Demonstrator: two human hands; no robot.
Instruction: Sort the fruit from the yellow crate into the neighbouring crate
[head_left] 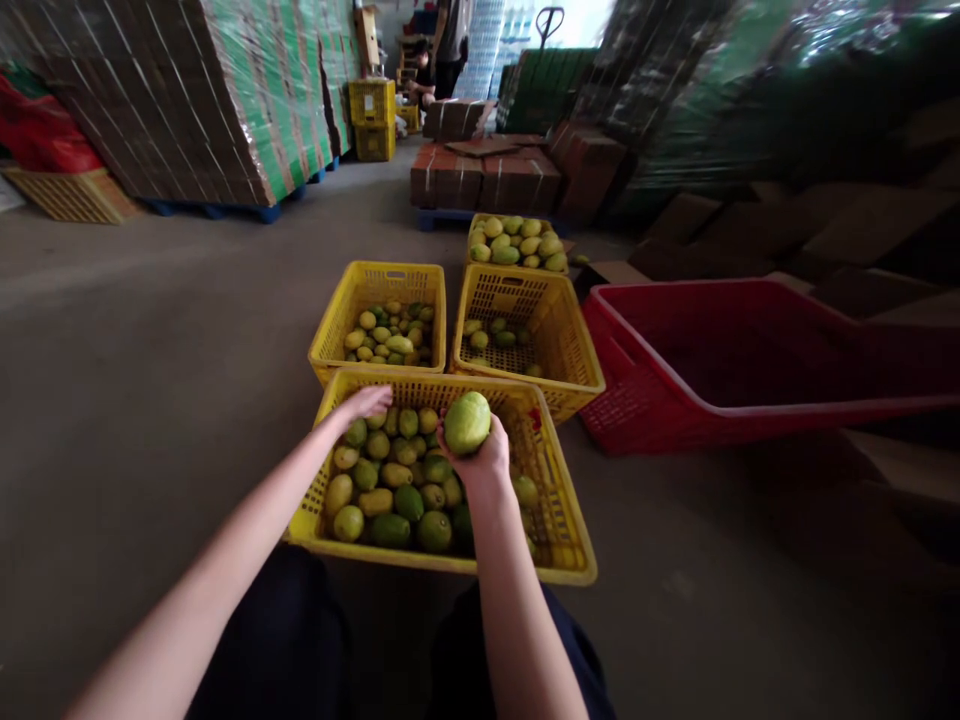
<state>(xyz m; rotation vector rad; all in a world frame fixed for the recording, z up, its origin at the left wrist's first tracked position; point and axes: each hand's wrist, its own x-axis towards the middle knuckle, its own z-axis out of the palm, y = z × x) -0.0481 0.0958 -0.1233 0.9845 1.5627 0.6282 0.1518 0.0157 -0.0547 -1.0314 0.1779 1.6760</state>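
My right hand is wrapped round a yellow-green oval fruit, raised over the near yellow crate. That crate holds many similar fruits, green to yellow, mostly in its left and middle part. Nothing shows in my left hand; its fingers are stretched out above the crate's far left side. Beyond stand two more yellow crates. The left crate has a layer of smaller-looking fruits, and the right crate has a few fruits towards its left side.
A fuller yellow crate of fruit stands farther back. To the right is a large red crate beside cardboard. Stacked cartons rest on a blue pallet. Wrapped stacks rise left. Two people are far off.
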